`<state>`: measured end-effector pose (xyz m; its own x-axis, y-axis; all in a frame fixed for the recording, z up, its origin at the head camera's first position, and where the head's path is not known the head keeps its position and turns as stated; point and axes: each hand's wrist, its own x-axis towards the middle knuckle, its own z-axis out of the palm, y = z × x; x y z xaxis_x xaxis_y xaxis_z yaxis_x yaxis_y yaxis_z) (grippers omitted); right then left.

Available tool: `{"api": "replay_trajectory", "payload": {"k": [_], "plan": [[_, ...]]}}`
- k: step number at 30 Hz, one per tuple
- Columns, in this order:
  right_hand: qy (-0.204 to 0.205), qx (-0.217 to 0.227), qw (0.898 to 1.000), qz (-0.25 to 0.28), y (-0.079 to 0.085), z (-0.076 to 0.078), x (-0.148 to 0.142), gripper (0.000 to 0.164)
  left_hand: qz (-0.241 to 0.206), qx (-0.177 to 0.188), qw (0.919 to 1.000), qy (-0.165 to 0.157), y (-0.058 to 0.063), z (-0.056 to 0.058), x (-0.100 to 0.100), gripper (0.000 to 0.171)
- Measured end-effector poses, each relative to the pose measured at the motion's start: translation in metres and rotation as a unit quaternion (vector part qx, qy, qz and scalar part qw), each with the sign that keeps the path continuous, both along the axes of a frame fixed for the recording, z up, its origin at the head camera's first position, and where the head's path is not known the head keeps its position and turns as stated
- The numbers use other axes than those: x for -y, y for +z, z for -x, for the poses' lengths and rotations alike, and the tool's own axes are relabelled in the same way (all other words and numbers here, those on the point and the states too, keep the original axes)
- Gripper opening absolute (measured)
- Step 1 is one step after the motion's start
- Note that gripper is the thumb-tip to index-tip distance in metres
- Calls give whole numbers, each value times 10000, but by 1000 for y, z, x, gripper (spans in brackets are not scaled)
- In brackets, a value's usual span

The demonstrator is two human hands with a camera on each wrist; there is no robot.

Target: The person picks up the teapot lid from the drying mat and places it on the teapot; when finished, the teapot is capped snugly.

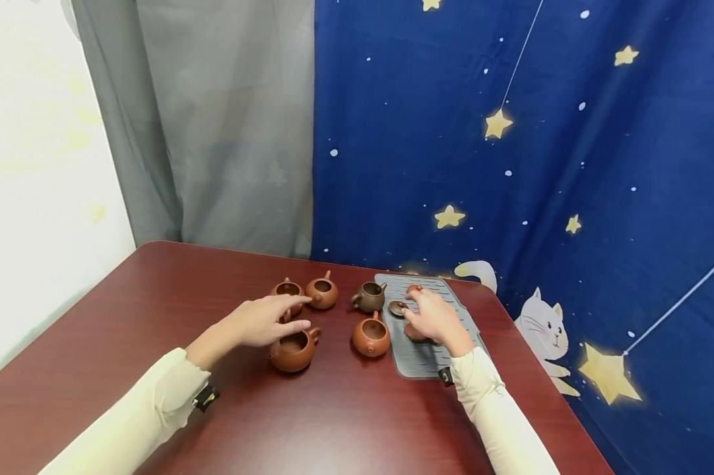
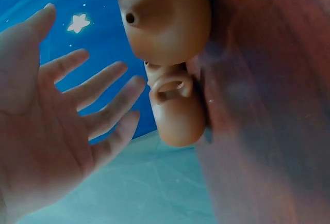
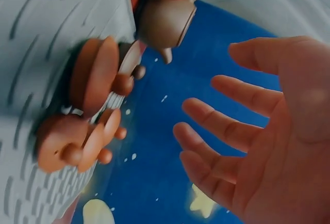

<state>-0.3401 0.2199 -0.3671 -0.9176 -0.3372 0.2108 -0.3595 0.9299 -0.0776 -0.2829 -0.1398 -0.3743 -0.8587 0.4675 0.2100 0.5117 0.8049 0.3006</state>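
My left hand [image 1: 266,321], fingers spread and holding nothing, hovers over an orange-brown clay teapot [image 1: 290,360] without a lid. Beyond it stand two more lidless teapots, one partly covered by the hand [image 1: 287,288] and one with its spout pointing away [image 1: 323,298]. In the left wrist view a teapot's spout side [image 2: 165,22] shows close by. My right hand [image 1: 437,318] is above a grey ridged mat [image 1: 413,371], fingers apart and slightly bent, holding nothing. Beneath and beside it lie clay lids, including a dark lid [image 1: 397,309] and a larger orange lid [image 3: 93,79] with a round knob.
Between my hands stand a dark brown teapot [image 1: 370,298] and an orange-brown teapot [image 1: 371,340], near the mat's left edge. Everything rests on a dark red table [image 1: 345,422]. A blue star-patterned curtain [image 1: 404,152] hangs behind, with a grey curtain [image 1: 232,132] to its left.
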Motion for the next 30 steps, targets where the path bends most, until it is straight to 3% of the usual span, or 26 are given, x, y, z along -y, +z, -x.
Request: {"api": "replay_trajectory", "payload": {"k": [3, 7, 14, 19, 26, 30], "plan": [[191, 68, 9995, 250, 0, 6, -6, 36, -275, 419, 9984, -252, -2, -5, 6, 58], [314, 102, 9978, 576, -2, 11, -12, 32, -571, 689, 9944, -566, -7, -12, 13, 55], [312, 228, 9937, 1049, -21, 12, -15, 22, -391, 866, 9947, -389, -22, -22, 30, 61], [459, 451, 9885, 1369, -28, 8, -16, 20, -556, 1022, 9914, -596, -27, -21, 35, 60], [745, 578, 9832, 1566, -38, 6, -32, 17, -572, 869, 9907, -879, -33, -14, 25, 61], [585, 538, 9819, 1719, -39, 6, -44, 16, -727, 954, 9882, -949, -36, -8, 17, 60]]}}
